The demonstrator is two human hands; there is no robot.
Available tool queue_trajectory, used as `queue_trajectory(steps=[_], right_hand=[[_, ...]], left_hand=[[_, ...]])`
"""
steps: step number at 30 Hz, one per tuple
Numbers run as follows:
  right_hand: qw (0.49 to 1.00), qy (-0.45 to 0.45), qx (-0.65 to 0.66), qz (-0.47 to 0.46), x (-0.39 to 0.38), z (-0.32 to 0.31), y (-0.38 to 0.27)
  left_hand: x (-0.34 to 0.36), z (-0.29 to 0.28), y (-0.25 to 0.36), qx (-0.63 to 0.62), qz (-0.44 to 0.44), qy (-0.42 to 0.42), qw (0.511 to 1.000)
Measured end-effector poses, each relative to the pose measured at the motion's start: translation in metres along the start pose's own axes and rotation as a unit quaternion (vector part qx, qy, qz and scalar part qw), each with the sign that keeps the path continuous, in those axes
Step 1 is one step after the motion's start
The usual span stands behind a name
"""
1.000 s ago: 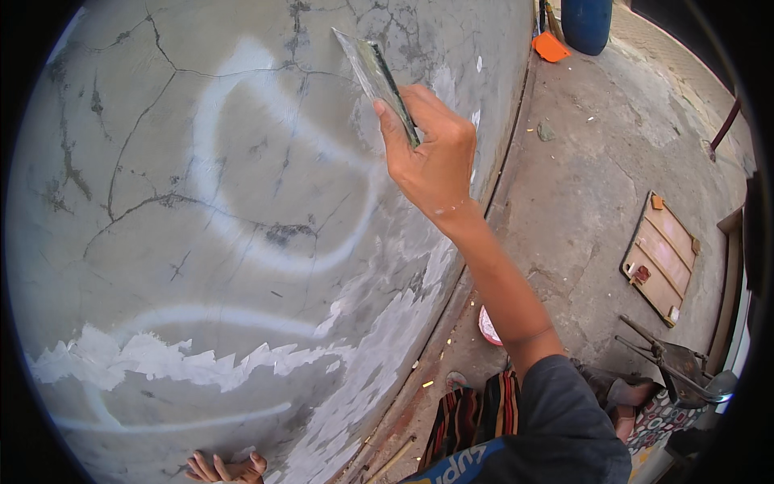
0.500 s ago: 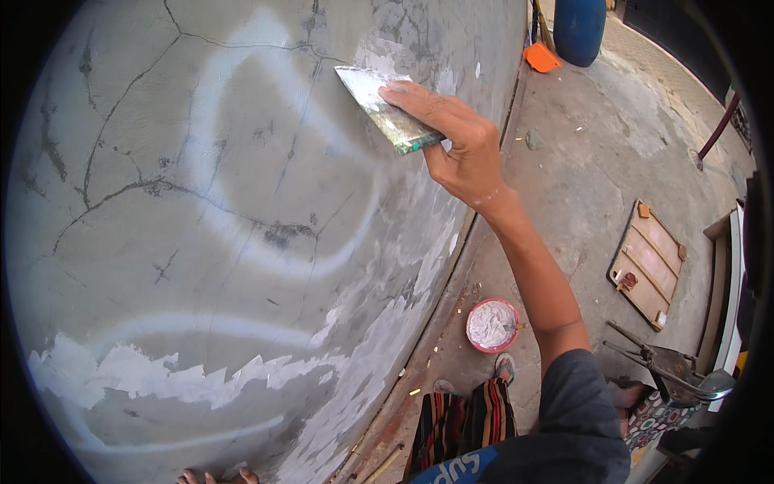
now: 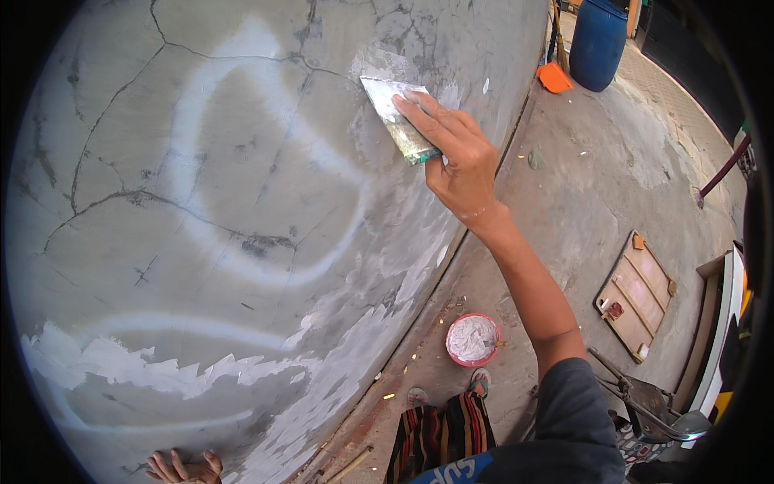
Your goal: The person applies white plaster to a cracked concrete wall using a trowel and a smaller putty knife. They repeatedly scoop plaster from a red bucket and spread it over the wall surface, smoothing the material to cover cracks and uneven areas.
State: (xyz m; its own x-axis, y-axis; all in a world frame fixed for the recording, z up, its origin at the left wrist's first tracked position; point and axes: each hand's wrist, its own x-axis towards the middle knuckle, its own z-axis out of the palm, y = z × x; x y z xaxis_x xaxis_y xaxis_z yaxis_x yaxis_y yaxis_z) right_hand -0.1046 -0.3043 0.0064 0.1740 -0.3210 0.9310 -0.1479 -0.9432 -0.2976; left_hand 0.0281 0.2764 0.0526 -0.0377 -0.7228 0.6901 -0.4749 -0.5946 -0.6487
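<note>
My right hand [image 3: 463,165] grips a flat, putty-smeared scraper [image 3: 393,119], fingers laid over its face and thumb beneath. The scraper's far edge appears to be against the grey, cracked wall [image 3: 274,185], just below a smeared whitish patch [image 3: 380,63]. Low on the same wall, at the bottom left of the view, my left hand [image 3: 184,468] rests with its fingers spread, holding nothing. A red-rimmed tub [image 3: 473,339] of white putty stands on the ground below my right forearm, with a tool handle sticking out of it.
Pale sprayed lines and putty streaks mark the wall. A blue barrel [image 3: 597,44] and an orange dustpan [image 3: 555,77] stand far right. A framed board [image 3: 637,297] lies on the concrete ground [image 3: 564,210]. My sandalled feet are near the tub; a metal-framed object [image 3: 649,403] sits lower right.
The scraper has slid a little to the right along the wall in my right hand. More of my left hand shows against the wall. The whole view has shifted slightly.
</note>
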Motion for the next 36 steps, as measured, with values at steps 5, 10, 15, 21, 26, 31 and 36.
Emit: queue_trajectory(steps=[5,10,15,21,26,31,36], right_hand=[[0.995,-0.091,0.046,-0.01,-0.018,-0.02,0.002],[0.988,-0.051,0.083,0.122,0.022,-0.028,0.011],[0.992,-0.044,0.093,0.076,0.01,-0.02,-0.001],[0.97,-0.152,0.177,0.068,-0.025,-0.028,-0.038],[0.643,-0.181,0.558,0.493,-0.081,-0.06,-0.02],[0.457,-0.103,0.577,0.668,-0.193,-0.101,-0.007],[0.384,-0.06,0.429,0.816,-0.354,-0.171,-0.013]], left_hand=[[0.002,0.0,-0.007,0.032,0.043,-0.02,0.998],[-0.001,-0.001,-0.008,0.03,0.044,-0.016,0.998],[-0.001,0.004,-0.003,0.027,0.036,-0.011,0.999],[0.004,0.001,-0.004,0.024,0.034,-0.012,0.999],[0.018,0.004,0.007,0.017,0.014,-0.015,1.0],[-0.018,-0.004,0.172,-0.179,-0.121,-0.164,0.963],[-0.165,-0.078,0.411,-0.524,-0.032,-0.743,0.414]])
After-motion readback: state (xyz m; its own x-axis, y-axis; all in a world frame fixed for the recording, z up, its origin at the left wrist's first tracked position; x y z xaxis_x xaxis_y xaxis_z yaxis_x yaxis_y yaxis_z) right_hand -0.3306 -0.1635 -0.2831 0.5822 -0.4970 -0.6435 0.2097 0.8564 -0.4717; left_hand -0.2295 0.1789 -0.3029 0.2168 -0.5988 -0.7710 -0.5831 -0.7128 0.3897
